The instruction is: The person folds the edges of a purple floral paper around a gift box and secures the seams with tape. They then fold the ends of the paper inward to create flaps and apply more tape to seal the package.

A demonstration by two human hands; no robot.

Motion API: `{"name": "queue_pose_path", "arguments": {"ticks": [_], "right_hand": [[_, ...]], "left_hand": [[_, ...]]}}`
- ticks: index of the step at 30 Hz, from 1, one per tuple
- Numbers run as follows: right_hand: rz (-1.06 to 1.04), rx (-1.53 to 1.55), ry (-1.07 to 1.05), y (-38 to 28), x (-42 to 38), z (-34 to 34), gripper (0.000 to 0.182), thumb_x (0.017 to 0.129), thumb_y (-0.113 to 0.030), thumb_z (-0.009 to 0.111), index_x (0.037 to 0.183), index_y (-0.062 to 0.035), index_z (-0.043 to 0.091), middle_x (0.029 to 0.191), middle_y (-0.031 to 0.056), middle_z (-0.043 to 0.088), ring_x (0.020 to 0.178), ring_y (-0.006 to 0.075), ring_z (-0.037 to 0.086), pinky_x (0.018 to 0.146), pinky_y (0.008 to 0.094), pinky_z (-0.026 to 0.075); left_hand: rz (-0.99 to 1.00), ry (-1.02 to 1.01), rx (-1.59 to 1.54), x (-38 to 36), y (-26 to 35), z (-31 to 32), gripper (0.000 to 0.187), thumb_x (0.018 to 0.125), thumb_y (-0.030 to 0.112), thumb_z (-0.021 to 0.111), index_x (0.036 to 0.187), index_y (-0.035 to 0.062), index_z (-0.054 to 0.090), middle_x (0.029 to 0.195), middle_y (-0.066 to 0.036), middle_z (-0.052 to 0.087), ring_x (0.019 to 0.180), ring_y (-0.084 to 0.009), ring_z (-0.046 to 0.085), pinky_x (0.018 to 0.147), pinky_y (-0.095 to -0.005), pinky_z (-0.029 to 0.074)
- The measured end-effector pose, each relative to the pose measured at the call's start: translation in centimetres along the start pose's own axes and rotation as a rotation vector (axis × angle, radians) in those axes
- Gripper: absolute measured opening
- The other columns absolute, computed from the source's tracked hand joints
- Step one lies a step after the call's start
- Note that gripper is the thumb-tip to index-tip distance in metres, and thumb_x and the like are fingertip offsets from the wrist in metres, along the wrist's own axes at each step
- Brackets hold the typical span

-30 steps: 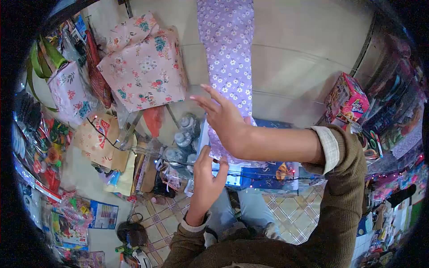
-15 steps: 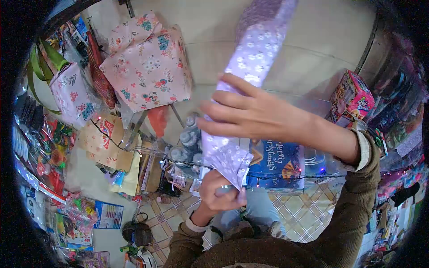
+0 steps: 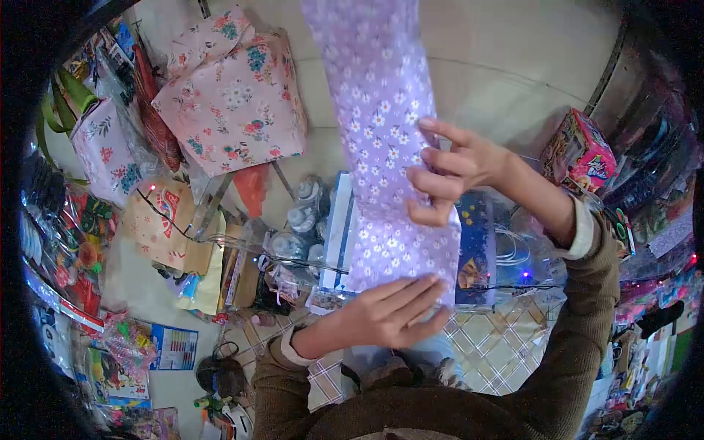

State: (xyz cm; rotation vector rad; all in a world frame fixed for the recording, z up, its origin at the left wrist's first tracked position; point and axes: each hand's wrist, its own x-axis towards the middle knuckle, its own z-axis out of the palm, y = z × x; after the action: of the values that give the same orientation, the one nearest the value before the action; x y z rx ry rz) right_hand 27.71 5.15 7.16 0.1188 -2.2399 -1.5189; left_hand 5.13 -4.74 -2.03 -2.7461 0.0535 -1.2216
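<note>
- Strip (image 3: 381, 139) of lilac, white-flowered stuff, smooth with a soft sheen, lay lengthwise in front of the person; paper or cloth, couldn't tell.
- Right hand (image 3: 458, 176) had its fingers spread and bent over the strip's right edge.
- Left hand (image 3: 392, 312) sat well apart from it, fingers close together on the near end. Couldn't tell if the thumb was pinching, sorry.
- Blue printed piece (image 3: 478, 227) was half hidden underneath.
- Pink floral package (image 3: 238, 110), boxy with a folded top, stood off left.
- Strip's far end got cut off up top, kinda blurry too.
</note>
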Motion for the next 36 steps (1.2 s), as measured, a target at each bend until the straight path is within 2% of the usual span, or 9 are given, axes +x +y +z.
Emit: {"name": "queue_pose_path", "arguments": {"ticks": [5,6,12,16,19,23,25,31,36], "right_hand": [[0.138,-0.022,-0.356,-2.9,-5.2,2.2,0.041,0.083,-0.022,0.053,0.116,-0.033,0.031,0.109,0.0019,0.044,0.102,0.0201,0.05,0.111,0.0557,0.031],[0.176,0.056,-0.439,-3.0,-5.4,2.2,0.053,0.082,-0.016,0.059,0.12,-0.0301,0.025,0.11,0.005,0.045,0.111,0.0249,0.046,0.108,0.0563,0.036],[0.338,0.001,-0.682,-4.9,-1.7,-1.8,0.049,0.081,-0.021,0.058,0.126,-0.0245,0.039,0.119,0.0055,0.048,0.112,0.0229,0.05,0.11,0.0533,0.03],[0.945,0.629,-0.647,-5.7,2.2,-6.4,0.035,0.08,-0.02,0.066,0.11,-0.0046,0.057,0.105,0.0134,0.058,0.102,0.0313,0.057,0.094,0.0443,0.043],[1.129,0.961,-0.52,-7.9,3.8,-9.0,0.031,0.082,-0.021,0.07,0.106,-0.0045,0.059,0.101,0.013,0.059,0.092,0.0312,0.061,0.081,0.0421,0.05],[1.025,0.828,-0.378,-11.2,3.3,-8.7,0.03,0.083,-0.023,0.07,0.103,-0.0033,0.06,0.095,0.0126,0.059,0.086,0.0287,0.062,0.073,0.0396,0.053],[0.991,0.772,-0.311,-11.8,3.1,-7.9,0.028,0.083,-0.022,0.067,0.102,-0.0028,0.058,0.093,0.0121,0.057,0.084,0.0274,0.062,0.072,0.0389,0.052],[0.935,0.82,-0.392,-11.6,3.7,-7.1,0.03,0.083,-0.022,0.071,0.105,-0.0031,0.063,0.092,0.0093,0.06,0.083,0.024,0.063,0.071,0.0343,0.054],[0.714,0.69,-0.431,-11.5,3.8,-7.0,0.026,0.073,-0.015,0.06,0.095,-0.0019,0.06,0.087,0.0071,0.058,0.078,0.0207,0.062,0.067,0.0316,0.054]], "left_hand": [[-0.093,-0.088,0.048,-0.1,-0.8,2.0,0.019,0.077,0.012,0.065,0.095,0.0043,0.066,0.108,-0.015,0.068,0.102,-0.0237,0.066,0.082,-0.0311,0.054],[-0.141,-0.086,0.035,0.0,-0.9,2.1,0.021,0.076,0.011,0.064,0.096,0.0037,0.066,0.107,-0.014,0.068,0.102,-0.0237,0.066,0.082,-0.0315,0.054],[-0.367,-0.113,-0.12,0.1,-1.8,1.6,0.029,0.075,0.008,0.063,0.104,0.0024,0.066,0.108,-0.011,0.065,0.1,-0.024,0.065,0.082,-0.0334,0.054],[-0.403,-0.043,-0.117,-0.3,-1.8,1.1,0.037,0.074,0.011,0.069,0.11,0.0054,0.064,0.11,-0.009,0.064,0.098,-0.0225,0.064,0.083,-0.0354,0.051],[-0.431,-0.087,-0.04,-0.2,-1.6,-1.7,0.042,0.072,0.015,0.074,0.113,0.0089,0.064,0.111,-0.006,0.062,0.1,-0.0209,0.063,0.088,-0.0387,0.044],[-0.505,-0.162,0.048,-3.1,-2.2,-4.4,0.043,0.072,0.019,0.075,0.113,0.0122,0.064,0.113,-0.004,0.061,0.103,-0.0199,0.061,0.094,-0.0423,0.036],[-0.516,-0.177,0.047,-3.3,-2.2,-4.4,0.039,0.074,0.017,0.075,0.111,0.012,0.064,0.111,-0.004,0.062,0.1,-0.02,0.061,0.087,-0.039,0.04],[-0.483,-0.14,0.001,-4.1,-2.7,-3.4,0.034,0.076,0.012,0.073,0.109,0.0108,0.066,0.104,-0.003,0.062,0.094,-0.0193,0.06,0.08,-0.0339,0.043],[-0.404,-0.211,0.05,-4.3,-3.2,-3.7,0.032,0.076,0.013,0.072,0.108,0.011,0.069,0.1,0.0,0.063,0.092,-0.0149,0.06,0.081,-0.0324,0.042]]}}
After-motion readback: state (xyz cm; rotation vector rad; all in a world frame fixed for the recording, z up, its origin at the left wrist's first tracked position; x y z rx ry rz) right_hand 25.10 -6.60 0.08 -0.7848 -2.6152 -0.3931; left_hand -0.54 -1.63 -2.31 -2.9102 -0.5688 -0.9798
